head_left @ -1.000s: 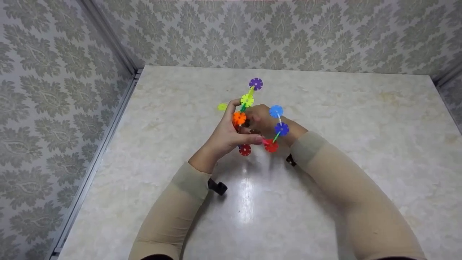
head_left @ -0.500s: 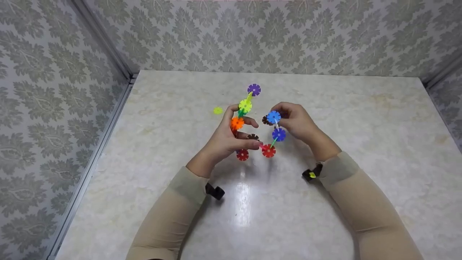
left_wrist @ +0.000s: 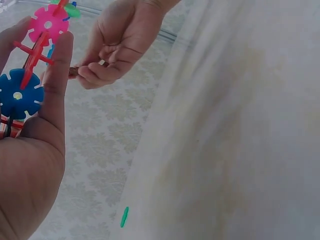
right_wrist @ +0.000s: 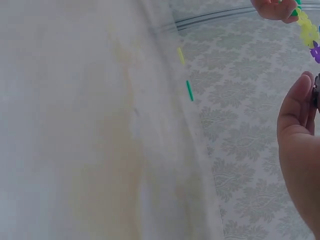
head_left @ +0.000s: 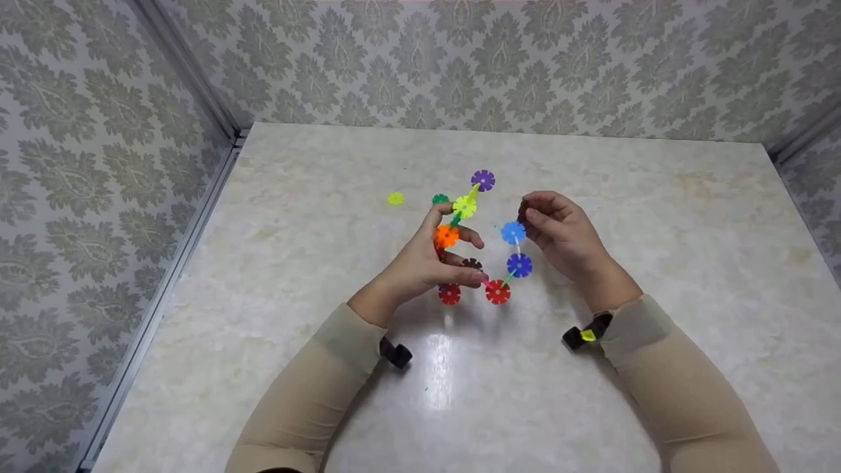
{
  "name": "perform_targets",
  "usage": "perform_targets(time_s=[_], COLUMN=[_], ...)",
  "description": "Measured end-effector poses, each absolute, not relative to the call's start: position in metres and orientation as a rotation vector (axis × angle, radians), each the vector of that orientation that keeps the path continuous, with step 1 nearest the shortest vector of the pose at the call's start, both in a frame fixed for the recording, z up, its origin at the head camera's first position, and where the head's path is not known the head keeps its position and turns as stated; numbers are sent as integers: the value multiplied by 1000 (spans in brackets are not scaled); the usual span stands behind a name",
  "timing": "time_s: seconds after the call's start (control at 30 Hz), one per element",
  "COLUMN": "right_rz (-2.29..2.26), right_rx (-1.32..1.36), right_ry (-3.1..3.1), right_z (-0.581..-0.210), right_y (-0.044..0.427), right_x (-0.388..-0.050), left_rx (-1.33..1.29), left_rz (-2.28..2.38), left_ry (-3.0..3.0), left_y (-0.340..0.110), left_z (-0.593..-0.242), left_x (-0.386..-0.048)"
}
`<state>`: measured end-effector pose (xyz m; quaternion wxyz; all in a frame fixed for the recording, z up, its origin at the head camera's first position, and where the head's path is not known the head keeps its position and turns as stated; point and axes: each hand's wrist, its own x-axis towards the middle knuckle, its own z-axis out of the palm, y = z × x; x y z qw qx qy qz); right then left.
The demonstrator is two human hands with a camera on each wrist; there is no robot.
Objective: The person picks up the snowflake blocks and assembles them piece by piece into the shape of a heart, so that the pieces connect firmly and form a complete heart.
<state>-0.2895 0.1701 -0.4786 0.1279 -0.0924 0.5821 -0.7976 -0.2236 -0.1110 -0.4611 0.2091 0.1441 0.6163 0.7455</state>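
A chain of notched plastic discs (head_left: 447,236) in several colours is held in my left hand (head_left: 414,269), thumb and fingers around its left part. A purple disc (head_left: 483,180) tops one arm of the chain; a light blue disc (head_left: 513,232) ends the other. The left wrist view shows a pink disc (left_wrist: 48,24) and a blue disc (left_wrist: 21,95) linked beside my fingers. My right hand (head_left: 566,240) pinches a brown disc (head_left: 523,211) between thumb and fingertips, just above the light blue disc. Whether those two discs touch, I cannot tell.
A loose yellow-green disc (head_left: 395,198) and a green disc (head_left: 440,199) lie on the marbled table (head_left: 657,230), beyond my left hand. Patterned wall panels (head_left: 499,66) stand behind the table and at its left side.
My right hand has drawn away from the left hand, to the right, bringing the brown disc into sight. The chain has shifted slightly right and nearer, and the loose green disc now shows.
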Motion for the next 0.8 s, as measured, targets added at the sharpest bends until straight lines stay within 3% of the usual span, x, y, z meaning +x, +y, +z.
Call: perform_targets(time_s=[0.23,0.57,0.8], right_rz=[-2356,-2282,-2282], right_rx=[-281,-619,-652], right_ry=[1634,1542,1521], right_z=[-481,-485,-486], right_y=[168,170,171], right_x=[-286,-284,-283], left_rx=[441,401,389], left_rz=[2030,2061,2038], left_ry=[1696,1653,1666], left_y=[-108,-106,-105], left_z=[-466,-468,-469], left_x=[-221,-222,-222])
